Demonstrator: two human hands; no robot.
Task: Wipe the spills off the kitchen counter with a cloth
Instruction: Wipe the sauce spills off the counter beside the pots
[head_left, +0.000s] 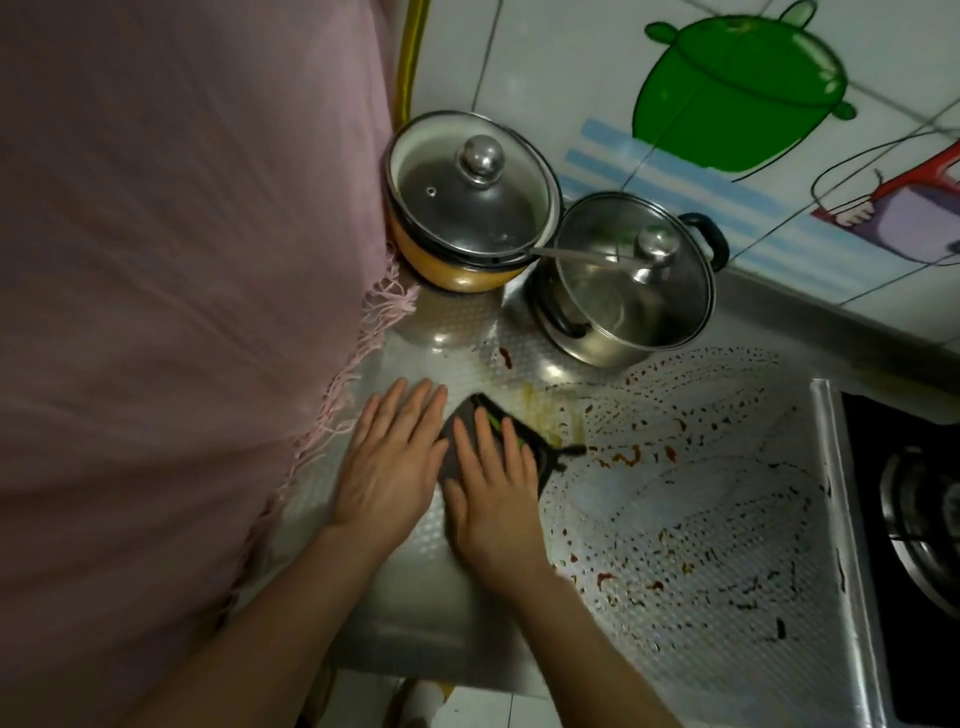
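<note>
While the right hand (493, 493) presses flat on the dark grey cloth with a green stripe (470, 408), its grip is spread: fingers straight, clamped on nothing. Left hand (392, 457) just beside it at 9 o'clock, palm down on the embossed silver surface (415, 597); grip likewise spread, fingers straight.

Cloth lies near mid-surface. Yellow-brown smear (545, 410) borders it at 2 o'clock. Red sauce streaks and flecks (626, 457) fan out from 3 to 5 o'clock, up to the raised metal lip (826, 493) beside the black gas hob (914, 519). One red blot (505, 357) at 12 o'clock.

Edges:
- 9 o'clock: pink fringed fabric (156, 260) overhangs the surface.
- 12 o'clock: orange pot with glass lid (467, 208).
- 1 o'clock: stainless steel pot with glass lid (623, 291), close beside the orange one.
- 6 o'clock: front edge, floor tiles below.

Open room runs from 3 to 5 o'clock, across the flecked area. White wall tiles behind carry a green cartoon pot decal (737, 88).
</note>
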